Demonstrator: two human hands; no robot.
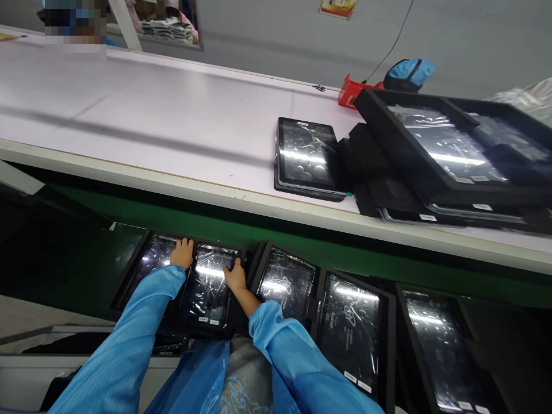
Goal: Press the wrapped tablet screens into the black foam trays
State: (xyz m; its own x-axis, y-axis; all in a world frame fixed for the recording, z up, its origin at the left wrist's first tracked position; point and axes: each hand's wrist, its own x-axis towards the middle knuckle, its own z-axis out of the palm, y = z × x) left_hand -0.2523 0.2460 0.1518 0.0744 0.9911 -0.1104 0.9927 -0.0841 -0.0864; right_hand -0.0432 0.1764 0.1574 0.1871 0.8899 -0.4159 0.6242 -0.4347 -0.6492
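Both my arms in blue sleeves reach down to a black tray [129, 270] on the lower shelf under the white bench. A film-wrapped tablet [207, 290] lies in the tray's right pocket. My left hand [183, 253] grips its upper left corner, fingers curled over the edge. My right hand [235, 277] grips its upper right edge, thumb on the screen. Another wrapped tablet [149, 261] lies in the left pocket, partly hidden by my left arm.
More black trays with wrapped tablets [287, 284] [351, 328] [440, 345] line the lower shelf to the right. On the white bench [150, 121] lie a single tablet [304, 155] and a stack of trays [444, 149]. A red box [351, 91] and blue cap [409, 72] sit behind.
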